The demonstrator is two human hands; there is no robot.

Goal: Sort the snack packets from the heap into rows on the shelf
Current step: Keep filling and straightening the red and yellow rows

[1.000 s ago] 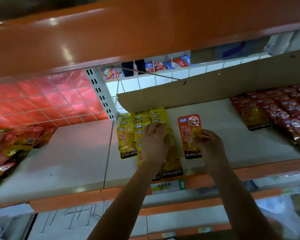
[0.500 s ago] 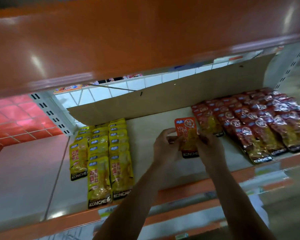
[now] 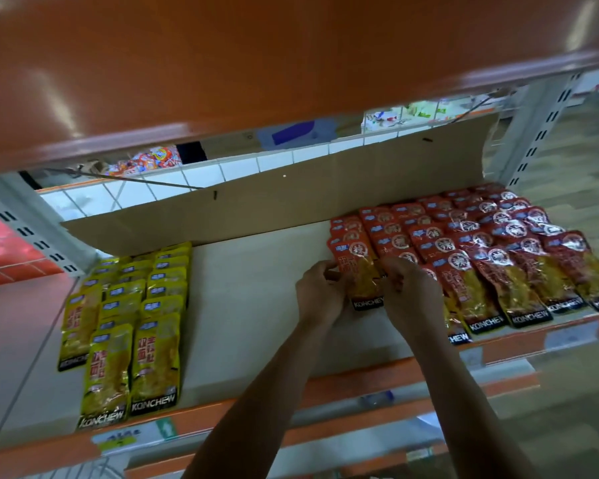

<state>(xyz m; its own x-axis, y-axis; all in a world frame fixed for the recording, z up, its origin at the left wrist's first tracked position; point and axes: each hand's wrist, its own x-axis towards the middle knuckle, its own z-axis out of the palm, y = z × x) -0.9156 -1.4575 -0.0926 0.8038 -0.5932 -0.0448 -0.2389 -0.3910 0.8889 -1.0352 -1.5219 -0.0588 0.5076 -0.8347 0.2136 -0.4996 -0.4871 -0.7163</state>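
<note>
Orange-red foil catches the light on the packet (image 3: 360,274) that both hands hold, just right of the view's centre, at the nine o'clock edge of the red rows (image 3: 498,257) and low over the shelf (image 3: 256,292). The left hand (image 3: 320,293) pinches its left edge with curled fingers; the right hand (image 3: 407,292) pinches the right edge, its knuckles over the neighbouring red packets. Whether the packet touches the shelf cannot be told. Yellow rows (image 3: 128,323) lie well apart toward eight o'clock, with bare shelf between, and a cardboard strip (image 3: 274,209) stands along the back at twelve o'clock. The packet looks light and limp — thin, slick film round a soft filling — so it would likely sag or slide if held by one corner. A hold on both long edges, near the middle, should keep it flat; pressing hard could crease the film. It probably belongs at the front of the leftmost red row, overlapping the one behind.
</note>
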